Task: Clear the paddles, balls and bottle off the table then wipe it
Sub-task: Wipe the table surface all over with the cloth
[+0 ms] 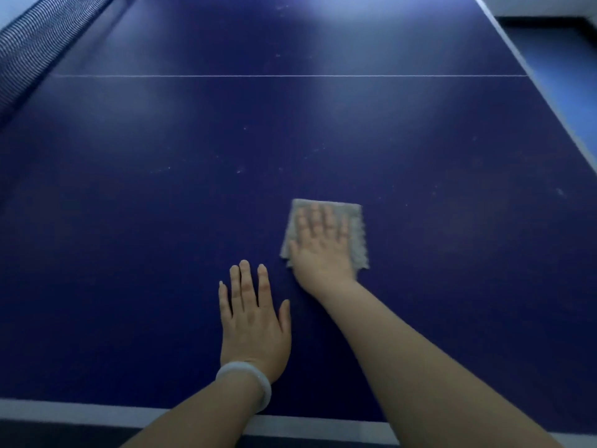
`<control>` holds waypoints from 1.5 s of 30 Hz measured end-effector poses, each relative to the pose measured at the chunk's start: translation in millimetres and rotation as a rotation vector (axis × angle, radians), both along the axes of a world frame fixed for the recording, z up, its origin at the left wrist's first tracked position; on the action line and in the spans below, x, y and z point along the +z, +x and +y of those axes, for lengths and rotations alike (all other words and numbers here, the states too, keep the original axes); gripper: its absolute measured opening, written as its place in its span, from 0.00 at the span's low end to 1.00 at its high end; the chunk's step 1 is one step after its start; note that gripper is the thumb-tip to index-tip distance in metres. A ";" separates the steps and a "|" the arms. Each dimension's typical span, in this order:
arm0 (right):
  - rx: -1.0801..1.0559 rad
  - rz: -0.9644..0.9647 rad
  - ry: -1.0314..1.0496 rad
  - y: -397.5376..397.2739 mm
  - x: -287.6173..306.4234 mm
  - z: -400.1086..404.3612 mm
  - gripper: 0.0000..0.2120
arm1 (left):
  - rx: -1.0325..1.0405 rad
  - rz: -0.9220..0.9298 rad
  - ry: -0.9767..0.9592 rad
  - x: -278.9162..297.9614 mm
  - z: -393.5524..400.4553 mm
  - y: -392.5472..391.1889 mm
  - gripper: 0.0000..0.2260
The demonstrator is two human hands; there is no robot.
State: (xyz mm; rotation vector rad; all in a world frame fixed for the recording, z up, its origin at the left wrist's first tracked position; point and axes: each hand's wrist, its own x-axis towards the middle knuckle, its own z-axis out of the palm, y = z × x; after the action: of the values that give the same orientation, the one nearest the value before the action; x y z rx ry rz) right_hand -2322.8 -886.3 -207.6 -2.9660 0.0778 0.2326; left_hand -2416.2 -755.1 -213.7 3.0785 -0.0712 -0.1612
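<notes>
The dark blue ping-pong table point(161, 221) fills the view. A folded grey cloth point(357, 234) lies on it right of centre. My right hand point(323, 244) presses flat on the cloth with straight, spread fingers. My left hand point(255, 321) rests flat on the bare tabletop just left of and nearer than the cloth, fingers straight, a pale bangle on its wrist. No paddles, balls or bottle show in view.
The net point(35, 50) runs along the upper left. A thin white centre line point(290, 75) crosses the table beyond the hands. The table's white near edge point(80, 410) is at the bottom and its right edge point(555, 101) slants down the right side, floor beyond.
</notes>
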 end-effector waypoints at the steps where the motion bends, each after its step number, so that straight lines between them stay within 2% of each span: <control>1: 0.082 0.002 0.012 11.8 0.3 15.2 0.29 | 0.002 -0.001 -0.004 -0.2 -0.4 0.2 0.33; 5: 0.279 0.039 0.039 55.0 1.5 16.7 0.28 | 0.016 -0.001 0.000 0.3 -0.1 0.5 0.34; 7: 0.229 0.055 0.012 70.4 1.8 -21.5 0.29 | 0.009 -0.005 -0.004 0.5 0.2 -0.1 0.33; 10: -0.140 0.032 0.006 68.3 3.7 -115.2 0.28 | 0.005 -0.005 -0.023 -1.0 1.5 -1.1 0.34; 13: -0.542 0.034 0.038 32.9 8.7 -199.0 0.29 | 0.014 -0.009 -0.030 0.0 1.4 -0.7 0.33; 15: -0.743 0.024 0.044 9.6 9.7 -215.0 0.29 | 0.010 0.000 -0.017 0.7 0.3 -1.3 0.33; 17: -0.812 0.009 0.047 -2.7 10.8 -193.4 0.29 | 0.009 0.010 0.002 0.5 0.1 -1.1 0.33; 18: -0.786 0.003 0.046 -6.5 11.3 -173.0 0.29 | 0.011 0.012 0.007 0.1 0.2 -0.7 0.34; 20: -0.594 0.003 0.017 -16.1 8.9 -121.7 0.28 | 0.010 0.014 0.014 -0.5 0.1 -0.3 0.34; 23: -0.099 -0.052 -0.036 -53.8 -0.8 -43.7 0.29 | 0.001 0.009 0.020 -0.6 -0.1 -0.9 0.34; 25: 0.152 -0.038 -0.034 -83.5 -2.5 -34.6 0.29 | -0.003 0.000 0.007 0.1 -0.4 -0.6 0.33; 26: 0.180 -0.036 -0.036 -91.6 -2.1 -47.9 0.30 | -0.003 0.002 0.010 0.3 -0.4 -0.7 0.33; 28: 0.019 -0.048 -0.053 -102.5 -2.6 -91.5 0.30 | 0.000 0.008 0.012 1.7 0.3 -1.1 0.35; 30: -0.262 -0.046 -0.059 -115.3 -1.6 -137.5 0.29 | 0.004 0.014 0.009 4.2 0.6 -1.2 0.35; 32: -0.408 -0.036 -0.066 -133.1 0.7 -160.0 0.29 | 0.003 0.033 0.008 6.4 0.0 -1.1 0.35; 38: -0.409 -0.022 -0.077 -154.6 2.8 -158.5 0.32 | -0.005 0.049 -0.010 6.7 -0.5 0.5 0.34; 45: -0.424 -0.073 -0.069 -154.9 0.1 -157.7 0.30 | 0.007 0.067 -0.110 12.6 -0.2 2.5 0.32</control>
State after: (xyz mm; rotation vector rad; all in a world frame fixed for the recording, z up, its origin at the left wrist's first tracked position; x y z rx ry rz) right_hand -2477.8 -1044.1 -207.5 -2.9287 0.7073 0.0657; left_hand -2413.7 -755.3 -201.1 2.9609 -0.0634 -0.2512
